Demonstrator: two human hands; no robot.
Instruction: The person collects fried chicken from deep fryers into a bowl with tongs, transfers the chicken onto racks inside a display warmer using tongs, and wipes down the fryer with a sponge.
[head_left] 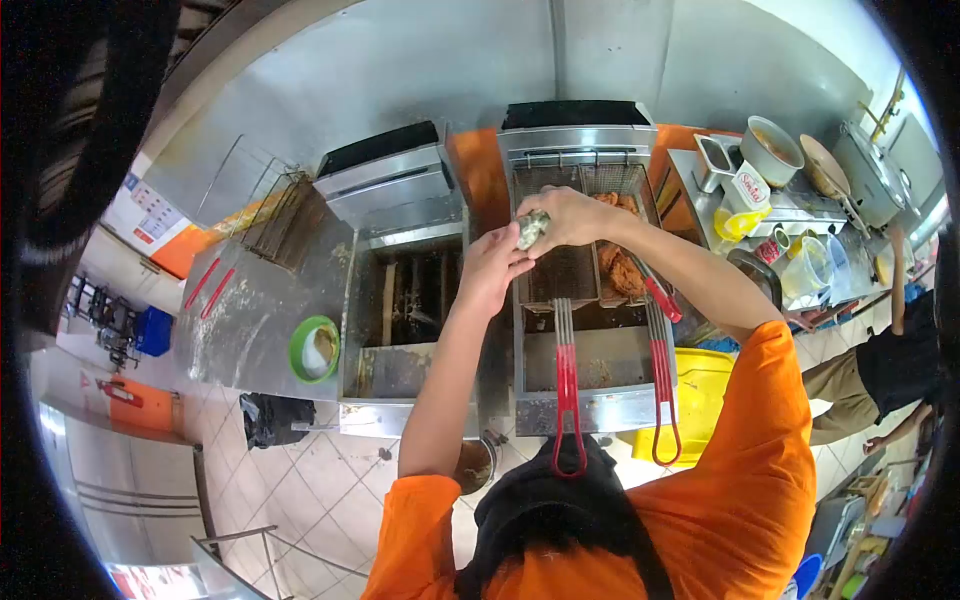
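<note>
Head view: I have the pale, mottled lump [534,229] between my two hands, up over the left basket [550,284]. My right hand [568,217] closes on it from above and the far side, my left hand [488,268] from the near side, fingers together on it, perhaps because a soft thing is steadier with both; what it is, I cannot tell. My bare forearms reach over the fryer [605,362], likely kept high to stay off hot metal. The right basket [622,172] holds browned pieces [625,272], with a red grip [662,298] lying across its near corner. Both baskets hang toward the back, their red handles [567,385] pointing at me, presumably for easy reach. To my left, the second fryer [400,368] has its well uncovered; beyond it, on the counter [262,318], the green bowl [297,352] sits near the front edge, probably for reaching, with something white inside. At far right stands a person in black [900,345].
</note>
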